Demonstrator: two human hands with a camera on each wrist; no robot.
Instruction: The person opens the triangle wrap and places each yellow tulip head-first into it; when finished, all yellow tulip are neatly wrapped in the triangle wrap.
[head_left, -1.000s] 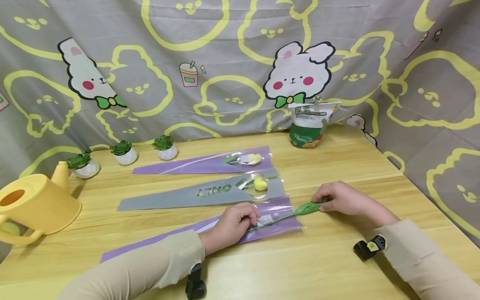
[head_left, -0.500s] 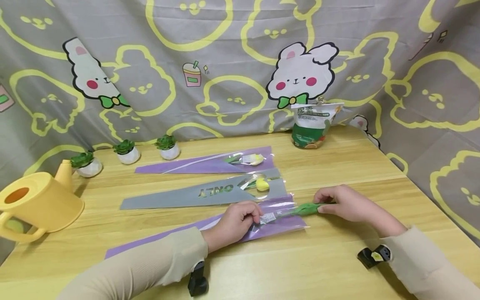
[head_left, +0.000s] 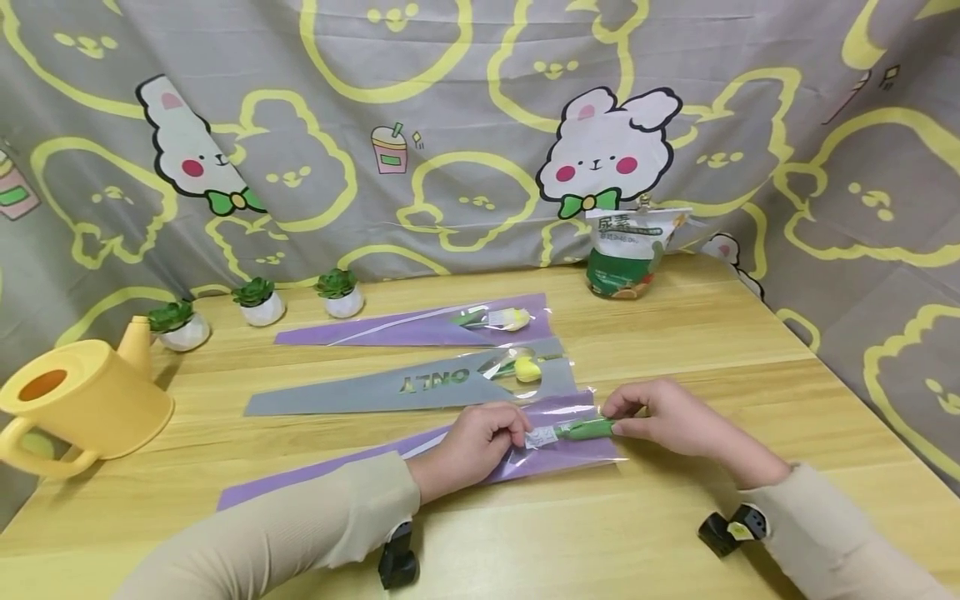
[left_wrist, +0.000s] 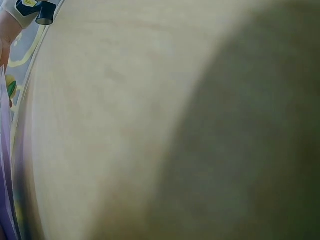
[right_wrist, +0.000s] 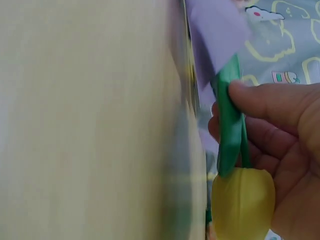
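Observation:
Nearest me on the table lies a purple flower sleeve with a clear front, its wide mouth facing right. My left hand pinches the clear film near that mouth, beside a small white label. At the mouth, my right hand holds an artificial tulip by its stem and green leaf, stem end pointing left into the sleeve. The tulip's yellow bloom shows below my fingers in the right wrist view; in the head view the hand hides it. The left wrist view shows mostly blurred tabletop.
Behind lie a grey sleeve lettered ONLY and another purple sleeve, each with a tulip inside. A yellow watering can stands left, near several potted succulents. A green-and-white bag stands at the back right.
My right hand has moved left, sliding the tulip's stem and leaf further into the purple sleeve. My left hand keeps its pinch on the film. The head view has shifted slightly.

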